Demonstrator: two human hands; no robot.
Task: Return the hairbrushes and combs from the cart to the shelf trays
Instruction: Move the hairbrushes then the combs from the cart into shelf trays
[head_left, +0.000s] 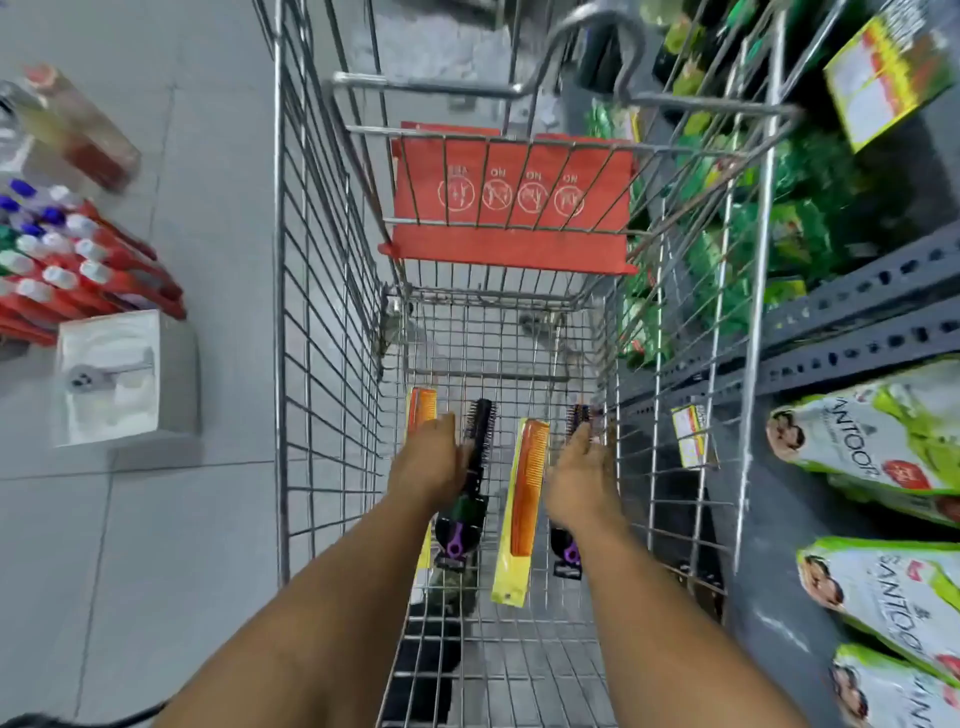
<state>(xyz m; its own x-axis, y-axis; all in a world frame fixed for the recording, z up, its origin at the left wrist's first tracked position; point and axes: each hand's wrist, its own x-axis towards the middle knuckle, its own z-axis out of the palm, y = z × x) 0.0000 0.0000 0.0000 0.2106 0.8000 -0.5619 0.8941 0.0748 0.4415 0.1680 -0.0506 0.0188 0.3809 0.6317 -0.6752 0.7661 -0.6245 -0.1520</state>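
Observation:
Both my arms reach down into the wire shopping cart (332, 332). On the cart floor lie two orange combs on yellow cards and two black round hairbrushes with purple handles. My left hand (426, 457) hovers between the left comb (422, 408) and the left hairbrush (480, 431), its thumb side against the brush. The middle comb (525, 499) lies between my hands, untouched. My right hand (576, 467) is spread over the right hairbrush (577, 415), hiding most of it. Neither hand visibly holds anything.
The cart's red child-seat flap (511, 208) stands at the far end. A grey shelf rack (857, 322) with green packets and white-green pouches (872, 421) runs along the right. On the left floor sit a white box (119, 374) and red tubes (78, 260).

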